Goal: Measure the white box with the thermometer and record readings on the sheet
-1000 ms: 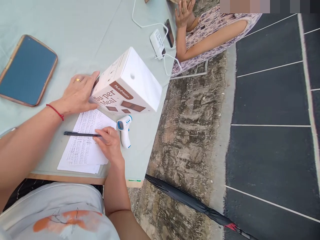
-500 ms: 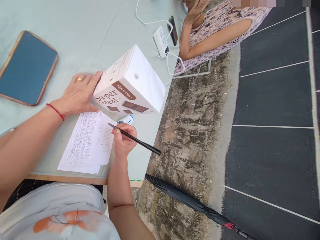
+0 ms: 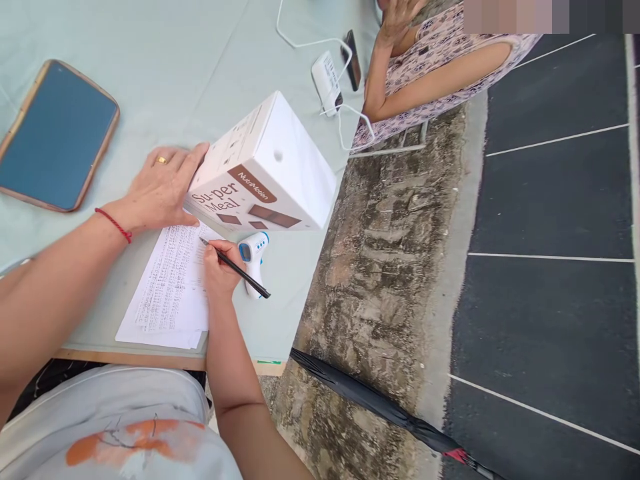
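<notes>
Between the fingers of my right hand (image 3: 223,267) is a black pen (image 3: 245,275), its tip at the upper right of a sheet of paper (image 3: 167,287) covered in handwriting. More sheets lie under that one. My left hand (image 3: 167,183) rests with fingers stretched out at the top of the sheet, thumb on the paper and fingertips beside a white box (image 3: 295,167) printed "NutriMotion Su·per Meal". I cannot tell whether the fingers press on the box. A white and blue infrared thermometer (image 3: 253,257) lies just right of my right hand, partly behind the pen.
A tablet in a brown case (image 3: 60,137) lies at the left of the table. Near the far edge are a white device with a cable (image 3: 326,80) and a phone (image 3: 353,60), close to a seated person's arm (image 3: 445,80). A folded black umbrella (image 3: 365,393) leans at the table's near corner.
My right hand has moved left and slightly up with the pen, bringing the tip near the top of the sheet. More of the thermometer shows. My left hand stays in place.
</notes>
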Demonstrator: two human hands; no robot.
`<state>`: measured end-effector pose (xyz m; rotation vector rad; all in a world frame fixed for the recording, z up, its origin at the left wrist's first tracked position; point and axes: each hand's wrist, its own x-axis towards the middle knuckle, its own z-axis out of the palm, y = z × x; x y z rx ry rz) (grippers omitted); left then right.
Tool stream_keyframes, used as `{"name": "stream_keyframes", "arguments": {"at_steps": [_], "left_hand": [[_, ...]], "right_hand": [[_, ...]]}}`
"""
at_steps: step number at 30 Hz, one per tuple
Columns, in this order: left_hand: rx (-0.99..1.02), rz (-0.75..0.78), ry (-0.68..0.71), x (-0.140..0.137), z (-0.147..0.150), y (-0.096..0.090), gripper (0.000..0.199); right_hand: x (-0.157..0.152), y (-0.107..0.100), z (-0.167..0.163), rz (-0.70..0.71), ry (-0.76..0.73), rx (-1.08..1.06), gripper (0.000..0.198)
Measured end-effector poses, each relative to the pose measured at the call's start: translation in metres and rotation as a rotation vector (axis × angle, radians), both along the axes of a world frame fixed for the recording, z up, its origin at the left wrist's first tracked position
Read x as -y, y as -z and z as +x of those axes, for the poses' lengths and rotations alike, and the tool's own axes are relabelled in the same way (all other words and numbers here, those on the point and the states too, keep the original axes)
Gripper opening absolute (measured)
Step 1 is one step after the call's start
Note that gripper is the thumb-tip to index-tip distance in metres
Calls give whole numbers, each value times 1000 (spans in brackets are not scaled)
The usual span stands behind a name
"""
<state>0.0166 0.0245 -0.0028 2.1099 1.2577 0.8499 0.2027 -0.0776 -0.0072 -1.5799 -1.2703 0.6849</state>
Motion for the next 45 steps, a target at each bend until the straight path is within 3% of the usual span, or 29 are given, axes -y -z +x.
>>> {"name": "stream_keyframes", "arguments": {"at_steps": [11,20,29,38,45], "left_hand": [[-31,27,-7,0,-1,1,125],[-206,-6,-24,8,0,-21,122],[-155,29,-13,3,0,-10,125],[-205,8,-27,5,1,-16,127],[-135,32,-3,5,-1,-13,118]], "right_hand": [[1,-2,-2,-25,-57,12,21],[0,2,-1,25,-58,93,24],[0,4,1,44,-44,98,25],[0,4,1,42,-55,132,25],[1,5,0,62,-29,108,24]]}}
